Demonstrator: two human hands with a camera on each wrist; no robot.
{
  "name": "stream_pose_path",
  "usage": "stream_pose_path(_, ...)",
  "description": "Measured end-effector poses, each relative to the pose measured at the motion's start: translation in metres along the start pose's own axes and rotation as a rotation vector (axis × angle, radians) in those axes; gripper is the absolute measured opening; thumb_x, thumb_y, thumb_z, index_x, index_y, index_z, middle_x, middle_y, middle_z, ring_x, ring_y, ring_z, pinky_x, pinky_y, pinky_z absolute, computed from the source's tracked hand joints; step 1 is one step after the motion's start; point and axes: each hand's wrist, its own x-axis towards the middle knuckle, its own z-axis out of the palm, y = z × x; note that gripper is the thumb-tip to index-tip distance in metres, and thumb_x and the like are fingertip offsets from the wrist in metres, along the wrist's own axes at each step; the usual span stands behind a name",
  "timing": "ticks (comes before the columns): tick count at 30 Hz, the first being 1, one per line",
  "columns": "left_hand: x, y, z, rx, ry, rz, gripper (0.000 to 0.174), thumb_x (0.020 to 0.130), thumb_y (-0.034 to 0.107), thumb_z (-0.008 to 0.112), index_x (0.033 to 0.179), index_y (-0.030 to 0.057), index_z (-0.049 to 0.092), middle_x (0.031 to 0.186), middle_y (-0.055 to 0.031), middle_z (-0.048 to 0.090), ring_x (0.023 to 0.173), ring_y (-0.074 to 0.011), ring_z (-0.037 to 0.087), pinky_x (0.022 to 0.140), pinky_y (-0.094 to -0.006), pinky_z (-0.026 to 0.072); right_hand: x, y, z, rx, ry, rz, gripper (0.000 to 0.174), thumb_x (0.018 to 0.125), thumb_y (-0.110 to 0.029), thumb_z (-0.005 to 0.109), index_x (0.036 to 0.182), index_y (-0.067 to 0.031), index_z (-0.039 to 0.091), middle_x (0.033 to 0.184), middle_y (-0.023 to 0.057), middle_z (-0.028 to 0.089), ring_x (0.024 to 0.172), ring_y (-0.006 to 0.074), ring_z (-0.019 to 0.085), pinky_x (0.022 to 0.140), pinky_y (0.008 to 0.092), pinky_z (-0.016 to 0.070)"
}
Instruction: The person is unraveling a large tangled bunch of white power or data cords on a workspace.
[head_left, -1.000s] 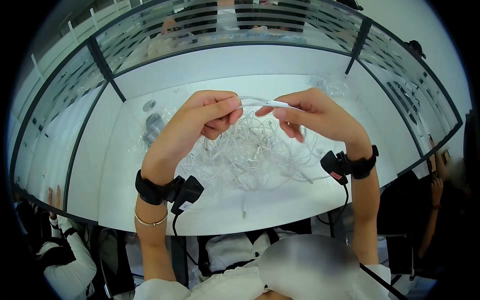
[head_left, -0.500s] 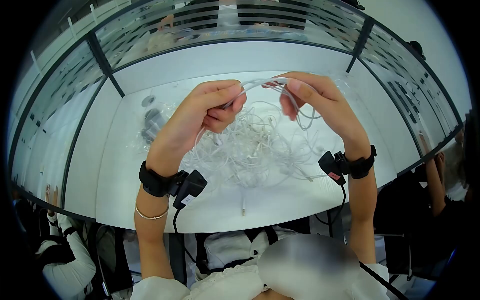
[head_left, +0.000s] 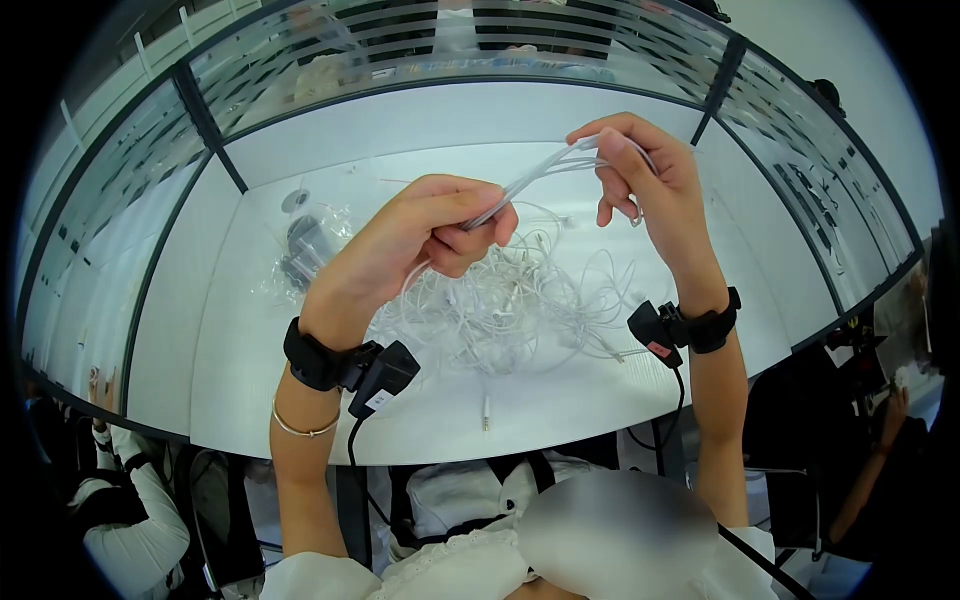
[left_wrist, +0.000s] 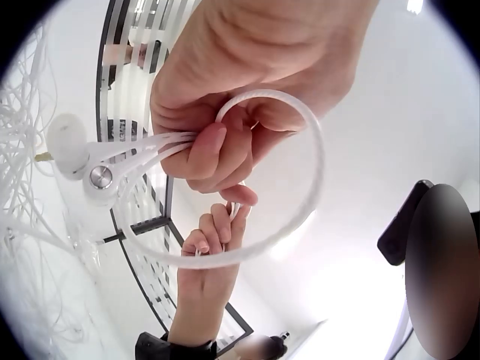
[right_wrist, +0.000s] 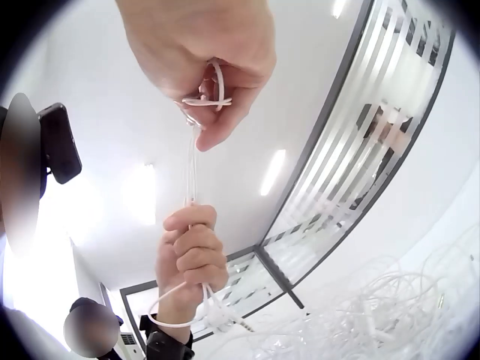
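A pair of white wired earphones is stretched between the two hands, its gathered cable (head_left: 545, 168) slanting up to the right. My left hand (head_left: 425, 225) grips the bundle in curled fingers. Two earbuds (left_wrist: 69, 146) stick out beside those fingers in the left wrist view, and a wide loop of cable (left_wrist: 311, 195) hangs below the hand. Higher up and to the right, my right hand (head_left: 660, 185) pinches the other end of the strands between thumb and fingers. A short bent piece of cable (right_wrist: 219, 79) shows inside its palm in the right wrist view.
A tangled heap of white cables (head_left: 500, 300) covers the middle of the white table (head_left: 240, 390). Clear plastic bags (head_left: 312, 245) lie on the left. Near the front edge sits a small plug (head_left: 487, 412). Low panels (head_left: 400, 120) with striped glass enclose the table.
My right hand has risen and moved right, drawing the cable strands up at a slant. My left hand has shifted slightly right, still gripping the bundle.
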Motion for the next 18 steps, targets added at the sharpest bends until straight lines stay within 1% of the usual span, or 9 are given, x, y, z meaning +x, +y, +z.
stream_pose_path(3,0.001,-0.002,0.003,-0.011,-0.003,0.008,0.033,0.099,0.028,0.043,0.073,0.0082,0.049,0.059,0.0087,0.027,0.05,-0.0033,0.02,0.046,-0.0223,0.0159,0.002,0.004,0.003,0.038,0.046,0.006,0.028,0.098,-0.026,0.051,0.098,-0.0018,0.065,0.061,-0.0049,0.041,0.051,0.0009,0.037,0.044,0.0189,0.0376)
stream_pose_path(6,0.005,-0.009,0.002,-0.033,0.026,0.054,0.033,0.099,0.027,0.042,0.071,0.0098,0.044,0.059,0.0079,0.027,0.051,-0.0041,0.02,0.046,-0.0228,0.0158,0.005,0.008,0.009,0.05,0.084,0.081,0.033,0.1,-0.028,0.045,0.1,-0.0001,0.063,0.061,-0.0057,0.043,0.055,0.002,0.041,0.049,0.0195,0.0395)
stream_pose_path(9,0.006,-0.01,0.002,-0.087,0.066,0.084,0.034,0.099,0.028,0.041,0.069,0.0114,0.038,0.06,0.0072,0.026,0.051,-0.0048,0.019,0.047,-0.0231,0.0156,0.012,0.024,0.01,-0.054,0.083,-0.005,0.028,0.098,-0.027,0.051,0.096,-0.002,0.064,0.071,-0.0023,0.053,0.066,0.0049,0.05,0.06,0.022,0.0444)
stream_pose_path(10,0.006,-0.01,0.003,-0.11,0.079,0.088,0.035,0.099,0.028,0.041,0.069,0.0119,0.037,0.06,0.007,0.026,0.051,-0.005,0.019,0.047,-0.0231,0.0155,0.014,0.029,0.005,-0.139,0.025,0.044,0.023,0.095,-0.023,0.054,0.097,-0.0025,0.064,0.082,0.0009,0.061,0.082,0.0106,0.056,0.075,0.0263,0.0459)
stream_pose_path(12,0.004,-0.007,0.006,-0.062,0.106,0.083,0.035,0.099,0.028,0.041,0.069,0.012,0.036,0.06,0.0071,0.025,0.052,-0.005,0.018,0.047,-0.023,0.0152,0.011,0.033,0.004,-0.501,-0.044,-0.09,0.021,0.093,-0.019,0.055,0.105,-0.0033,0.062,0.098,0.0061,0.064,0.096,0.0184,0.058,0.088,0.0325,0.0439)
stream_pose_path(15,0.002,-0.006,0.005,0.043,0.135,0.034,0.035,0.1,0.028,0.041,0.069,0.0117,0.038,0.06,0.0076,0.025,0.052,-0.0043,0.018,0.046,-0.0228,0.0147,0.002,0.025,0.017,-0.698,-0.013,-0.431,0.025,0.093,-0.017,0.055,0.114,-0.0047,0.059,0.111,0.0098,0.062,0.106,0.0249,0.055,0.097,0.0372,0.0389)
stream_pose_path(18,0.001,-0.005,0.011,0.098,0.152,0.006,0.037,0.1,0.03,0.043,0.069,0.011,0.041,0.06,0.0083,0.026,0.052,-0.0039,0.019,0.046,-0.0224,0.0147,-0.009,0.015,0.039,-0.424,-0.141,-0.319,0.028,0.094,-0.017,0.052,0.12,-0.0062,0.056,0.116,0.0123,0.06,0.11,0.0286,0.053,0.101,0.0395,0.036)
